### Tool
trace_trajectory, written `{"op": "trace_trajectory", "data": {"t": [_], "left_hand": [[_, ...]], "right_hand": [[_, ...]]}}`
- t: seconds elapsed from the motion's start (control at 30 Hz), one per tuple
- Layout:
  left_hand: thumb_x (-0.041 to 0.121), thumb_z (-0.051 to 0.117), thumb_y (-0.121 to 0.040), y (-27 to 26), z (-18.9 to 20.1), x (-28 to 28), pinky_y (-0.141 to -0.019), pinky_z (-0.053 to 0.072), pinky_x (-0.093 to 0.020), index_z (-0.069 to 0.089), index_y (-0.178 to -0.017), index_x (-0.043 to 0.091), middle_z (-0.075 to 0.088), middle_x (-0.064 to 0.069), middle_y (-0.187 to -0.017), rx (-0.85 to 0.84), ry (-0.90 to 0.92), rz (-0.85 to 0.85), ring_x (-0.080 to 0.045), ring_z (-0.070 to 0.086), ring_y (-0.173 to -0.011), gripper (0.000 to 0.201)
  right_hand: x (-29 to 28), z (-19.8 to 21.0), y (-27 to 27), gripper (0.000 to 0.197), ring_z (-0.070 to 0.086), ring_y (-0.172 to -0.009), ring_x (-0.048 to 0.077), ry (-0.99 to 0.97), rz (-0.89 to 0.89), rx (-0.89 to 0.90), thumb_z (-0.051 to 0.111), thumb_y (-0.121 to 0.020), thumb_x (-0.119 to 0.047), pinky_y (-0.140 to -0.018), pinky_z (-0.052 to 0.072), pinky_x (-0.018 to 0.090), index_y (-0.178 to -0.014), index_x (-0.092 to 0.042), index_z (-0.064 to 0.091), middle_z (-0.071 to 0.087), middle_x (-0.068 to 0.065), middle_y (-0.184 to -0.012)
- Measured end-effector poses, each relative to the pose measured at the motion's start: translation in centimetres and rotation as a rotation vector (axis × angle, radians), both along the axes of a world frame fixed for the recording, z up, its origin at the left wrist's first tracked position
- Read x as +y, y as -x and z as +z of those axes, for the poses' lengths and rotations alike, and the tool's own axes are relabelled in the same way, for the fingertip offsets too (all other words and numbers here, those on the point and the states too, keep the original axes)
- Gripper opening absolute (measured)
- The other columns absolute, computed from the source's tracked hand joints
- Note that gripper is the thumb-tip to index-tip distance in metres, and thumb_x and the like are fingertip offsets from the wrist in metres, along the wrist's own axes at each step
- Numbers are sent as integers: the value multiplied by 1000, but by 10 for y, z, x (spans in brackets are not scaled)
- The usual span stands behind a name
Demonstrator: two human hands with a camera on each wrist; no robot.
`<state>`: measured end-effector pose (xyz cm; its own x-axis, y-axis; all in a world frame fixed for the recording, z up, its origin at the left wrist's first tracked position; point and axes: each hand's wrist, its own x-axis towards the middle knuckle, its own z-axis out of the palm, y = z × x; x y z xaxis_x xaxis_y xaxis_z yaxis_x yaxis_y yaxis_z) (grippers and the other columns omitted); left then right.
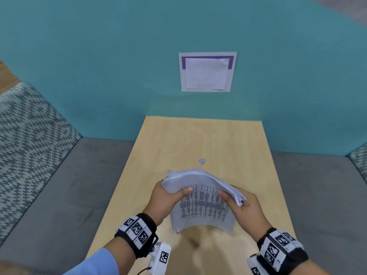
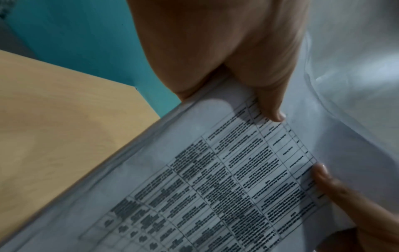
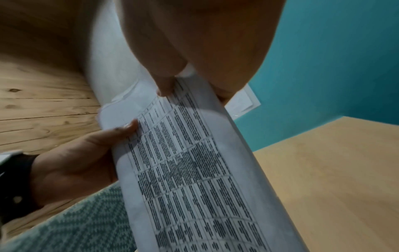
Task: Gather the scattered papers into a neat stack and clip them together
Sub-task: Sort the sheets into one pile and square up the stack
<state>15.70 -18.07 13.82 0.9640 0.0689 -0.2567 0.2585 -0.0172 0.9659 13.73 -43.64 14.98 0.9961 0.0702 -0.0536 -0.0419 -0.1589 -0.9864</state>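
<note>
— Both hands hold the thick bundle of white printed paper sheets (image 1: 202,203) above the pale wooden table (image 1: 238,147): left hand (image 1: 166,197) and right hand (image 1: 244,207) each pinch a side, thumb on top.

— Risk?

— Sheets bow upward and the top edges fan unevenly; squeezing inward could crease them, and a loose pinch may spill them.

— Clip?

— Small silver binder clip (image 1: 202,160) lies beyond, untouched; clipping misaligned edges would lock in a crooked stack.
</note>
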Motion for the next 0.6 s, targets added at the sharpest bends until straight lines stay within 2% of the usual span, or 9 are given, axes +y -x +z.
{"op": "trace_trajectory", "data": {"t": [0.07,0.17,0.2,0.27,0.33,0.4,0.47,0.53,0.6], "left_hand": [[9,96,-75,0,2,1,-86,65,-37,75,-110,8,84,-6,-102,-44,-1,14,-19,80,-94,41],[4,98,-72,7,-4,3,-72,60,-22,68,-111,14,75,6,-94,-19,-4,-57,-7,72,-82,49],[9,99,-70,10,-8,4,-72,59,-21,67,-114,16,73,7,-96,-2,24,-70,-8,71,-84,54],[29,98,-66,14,-10,8,-77,59,-23,67,-116,21,73,0,-103,-8,63,-55,-14,70,-91,60],[40,90,-69,14,-7,11,-79,57,-20,66,-116,19,72,-13,-109,-51,108,-32,-16,69,-94,58],[42,84,-73,12,-3,10,-80,56,-17,65,-117,13,74,-17,-115,-82,149,-53,-14,70,-95,56],[42,85,-70,10,5,5,-79,56,-17,66,-118,15,74,-6,-113,-96,156,-83,-12,71,-93,58],[40,90,-67,6,9,0,-82,57,-20,65,-122,22,72,-3,-112,-105,121,-95,-10,70,-95,63],[37,95,-66,2,7,-1,-91,57,-27,62,-130,31,72,-9,-118,-118,66,-112,-11,65,-97,72]], "right_hand": [[-3,-1,5,16,74,-85,0,-2,-11,-36,74,-94,-16,-76,53,11,-99,-30,80,82,-13,-91],[-8,-10,11,18,75,-90,-1,51,-4,43,79,-90,-19,-79,55,17,-99,-35,81,82,-14,-95],[-9,-13,12,21,75,-96,1,58,20,76,81,-89,-19,-84,56,21,-102,-35,81,82,-14,-100],[-12,-16,14,26,75,-104,7,54,38,102,84,-86,-19,-91,58,28,-109,-31,80,81,-10,-109],[-14,-15,12,30,75,-105,8,40,40,91,86,-83,-18,-91,59,25,-111,-28,80,80,-9,-111],[-12,-14,11,29,76,-101,7,17,50,86,86,-83,-13,-85,57,18,-109,-26,80,81,-8,-108],[-7,-13,11,26,77,-95,8,-13,51,112,85,-83,-11,-80,55,15,-105,-26,81,83,-7,-101],[-3,-14,9,23,77,-91,9,-24,32,128,85,-84,-15,-79,55,18,-103,-26,81,83,-6,-97],[-2,-19,7,16,77,-89,9,-17,8,130,83,-86,-18,-80,55,22,-100,-26,82,83,-5,-95]]}}
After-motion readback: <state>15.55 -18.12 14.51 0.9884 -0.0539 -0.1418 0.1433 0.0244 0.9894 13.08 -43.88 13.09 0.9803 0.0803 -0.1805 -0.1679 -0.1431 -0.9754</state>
